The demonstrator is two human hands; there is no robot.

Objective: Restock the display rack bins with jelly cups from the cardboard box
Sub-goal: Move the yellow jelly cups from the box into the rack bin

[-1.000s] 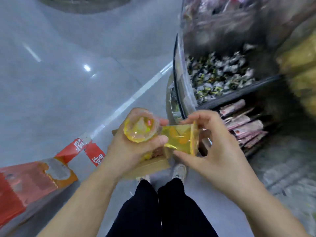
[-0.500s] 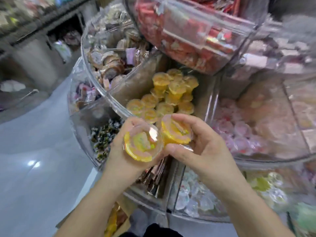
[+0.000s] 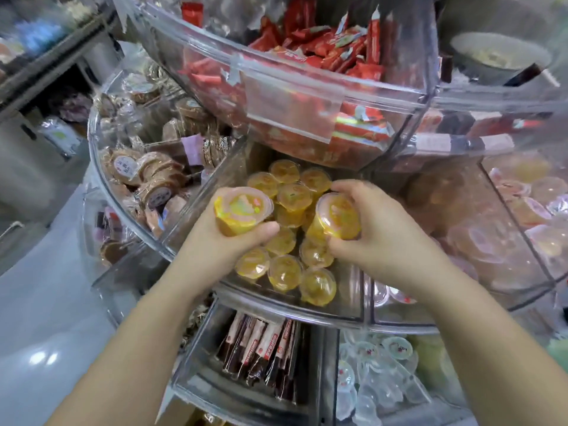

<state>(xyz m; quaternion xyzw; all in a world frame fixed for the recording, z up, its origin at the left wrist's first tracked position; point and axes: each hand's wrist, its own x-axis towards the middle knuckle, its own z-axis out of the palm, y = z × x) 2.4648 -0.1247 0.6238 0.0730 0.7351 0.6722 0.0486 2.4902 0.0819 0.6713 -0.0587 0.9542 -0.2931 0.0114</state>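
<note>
Now yellow, foil-lidded jelly cups in each hand.

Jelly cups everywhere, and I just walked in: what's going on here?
A person is restocking a clear rack. The left hand grips one yellow jelly cup, and the right hand grips another cup. Both are held over the bin already holding yellow cups; neither is set down yet. Neighbouring bins hold red packets and round cakes.

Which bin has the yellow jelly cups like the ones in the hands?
The middle bin under both hands, filled with yellow jelly cups; its neighbours hold brown round cakes and pinkish cups.
</note>
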